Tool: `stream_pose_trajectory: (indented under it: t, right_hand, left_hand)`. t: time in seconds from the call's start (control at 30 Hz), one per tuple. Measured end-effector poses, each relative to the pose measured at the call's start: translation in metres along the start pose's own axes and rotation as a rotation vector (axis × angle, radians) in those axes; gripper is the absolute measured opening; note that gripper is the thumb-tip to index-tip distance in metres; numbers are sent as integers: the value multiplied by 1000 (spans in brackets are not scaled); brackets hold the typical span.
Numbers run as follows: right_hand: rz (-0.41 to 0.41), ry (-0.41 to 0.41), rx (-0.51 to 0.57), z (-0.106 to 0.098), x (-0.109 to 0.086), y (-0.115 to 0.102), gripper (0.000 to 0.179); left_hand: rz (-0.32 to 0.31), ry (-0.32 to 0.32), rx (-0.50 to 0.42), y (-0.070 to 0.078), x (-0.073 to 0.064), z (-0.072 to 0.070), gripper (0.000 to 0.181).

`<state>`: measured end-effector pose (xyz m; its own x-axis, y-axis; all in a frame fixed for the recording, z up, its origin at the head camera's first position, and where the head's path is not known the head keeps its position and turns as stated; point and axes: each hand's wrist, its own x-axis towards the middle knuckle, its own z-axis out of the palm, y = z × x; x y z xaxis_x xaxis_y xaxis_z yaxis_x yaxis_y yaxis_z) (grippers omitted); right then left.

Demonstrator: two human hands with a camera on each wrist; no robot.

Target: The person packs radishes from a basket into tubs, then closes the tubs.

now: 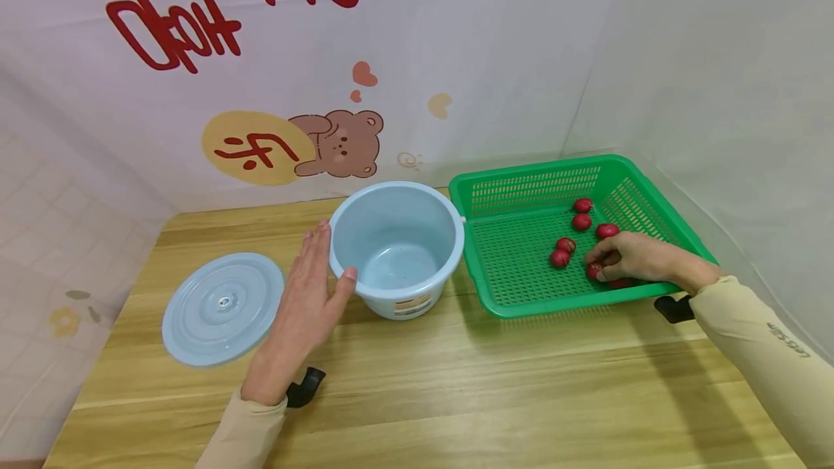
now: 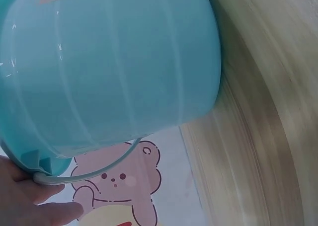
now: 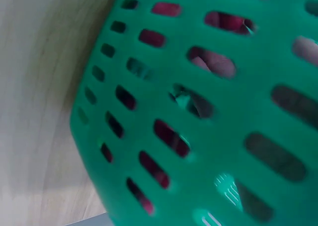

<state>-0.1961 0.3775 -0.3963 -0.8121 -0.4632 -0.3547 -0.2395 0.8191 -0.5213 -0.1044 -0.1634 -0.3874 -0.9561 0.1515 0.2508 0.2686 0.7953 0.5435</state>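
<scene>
A light blue bucket [image 1: 400, 292] stands upright on the table, and its inside shows nothing in it. At its left rim lies my left hand [image 1: 306, 299] with the fingers straight; the left wrist view shows this hand [image 2: 30, 196] beside the rim and the bucket's thin handle [image 2: 99, 172]. To the right is a green plastic basket [image 1: 515, 306] with several small red radishes [image 1: 582, 221]. Inside it, my right hand [image 1: 635, 255] pinches one radish [image 1: 593, 271] between thumb and fingers. In the right wrist view the slotted basket wall [image 3: 223, 116] hides most of that hand.
A round light blue lid [image 1: 224, 302] lies flat on the wooden table [image 1: 443, 396], left of the bucket. Behind the table hangs a white cloth [image 1: 508, 64] printed with a bear. Another pale cloth side [image 1: 736, 129] rises close to the basket's right.
</scene>
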Motion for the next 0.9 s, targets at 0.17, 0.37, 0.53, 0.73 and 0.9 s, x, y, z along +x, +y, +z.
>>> stream_pose_trajectory:
  t: [0.17, 0.37, 0.53, 0.73, 0.9]
  right_hand:
    - [17, 74, -24, -6, -9, -3, 36]
    - [19, 146, -24, -10, -23, -9, 34]
    - [-6, 206, -17, -12, -33, -14, 29]
    - [-39, 296, 40, -12, -45, -19, 32]
    - [-15, 363, 106, -11, -56, -31, 35]
  left_hand:
    - [36, 27, 40, -2, 1, 3, 77]
    - [56, 60, 65, -5, 0, 6, 76]
    - [62, 73, 50, -5, -1, 5, 76]
    - [37, 45, 26, -4, 0, 4, 77]
    - [21, 29, 6, -3, 1, 3, 78]
